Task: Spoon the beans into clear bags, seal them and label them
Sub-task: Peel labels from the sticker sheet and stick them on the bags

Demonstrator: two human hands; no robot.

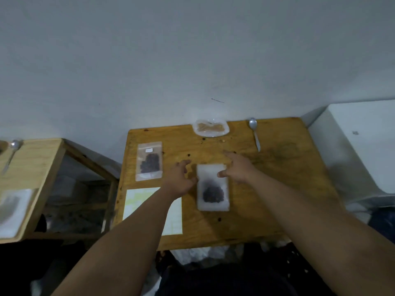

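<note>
free: table [288,189] right side | blocked: spoon [255,135] far edge, wall [192,60] behind

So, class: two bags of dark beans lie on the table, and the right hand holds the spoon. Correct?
No: the head view shows the spoon lying on the table near its far edge, beyond the right hand. The rest stands.
</note>
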